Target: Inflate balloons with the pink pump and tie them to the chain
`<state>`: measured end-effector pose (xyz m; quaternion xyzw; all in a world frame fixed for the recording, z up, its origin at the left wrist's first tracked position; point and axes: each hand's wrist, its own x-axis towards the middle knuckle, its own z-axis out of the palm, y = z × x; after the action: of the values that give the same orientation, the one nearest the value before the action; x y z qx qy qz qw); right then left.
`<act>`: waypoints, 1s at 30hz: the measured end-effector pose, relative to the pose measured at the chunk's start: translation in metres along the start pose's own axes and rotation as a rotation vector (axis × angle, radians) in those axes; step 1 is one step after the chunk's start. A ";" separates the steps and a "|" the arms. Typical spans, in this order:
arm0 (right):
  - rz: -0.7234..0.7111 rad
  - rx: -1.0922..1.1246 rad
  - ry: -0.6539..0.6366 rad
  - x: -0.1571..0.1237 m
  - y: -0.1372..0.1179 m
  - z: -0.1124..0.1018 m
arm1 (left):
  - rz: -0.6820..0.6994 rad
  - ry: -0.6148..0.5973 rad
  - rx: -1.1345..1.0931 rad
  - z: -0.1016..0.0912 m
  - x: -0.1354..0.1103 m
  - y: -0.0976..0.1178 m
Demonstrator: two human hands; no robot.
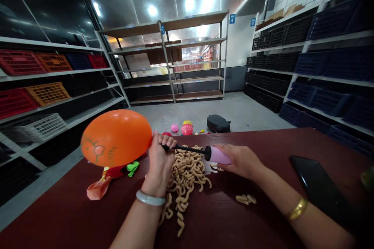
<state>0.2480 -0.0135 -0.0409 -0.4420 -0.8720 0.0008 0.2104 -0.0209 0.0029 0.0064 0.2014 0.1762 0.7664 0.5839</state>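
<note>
An inflated orange balloon point(117, 138) with a dark printed drawing stands out to the left of my left hand point(160, 159). That hand is closed around the balloon's neck, right where the black end of a balloon pump meets it; the neck itself is hidden by my fingers. My right hand point(241, 159) grips the pump's pink body point(219, 155), and its black rod point(189, 149) is drawn out between the two hands. Beneath the rod lies a pile of tan, curly pieces point(188, 171) on the dark red table point(228, 218).
Limp balloons, one peach point(98, 189) and one green point(133, 168), lie at the table's left. A black phone-like slab point(317, 186) and a few tan pieces point(246, 199) are on the right. Beyond the table, round balloons point(187, 128) and a dark bag point(218, 123) rest on the floor.
</note>
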 end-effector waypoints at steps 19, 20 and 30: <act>0.006 -0.004 -0.038 -0.004 -0.029 0.001 | -0.075 0.027 0.026 0.015 -0.044 -0.063; 0.008 0.000 -0.042 -0.003 -0.031 0.001 | -0.079 0.025 0.033 0.017 -0.047 -0.065; -0.025 -0.007 0.021 0.002 -0.008 0.000 | -0.040 -0.010 0.001 0.010 -0.013 -0.016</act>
<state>0.2408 -0.0174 -0.0386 -0.4319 -0.8752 -0.0094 0.2179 0.0001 -0.0052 0.0059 0.2020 0.1775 0.7533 0.6002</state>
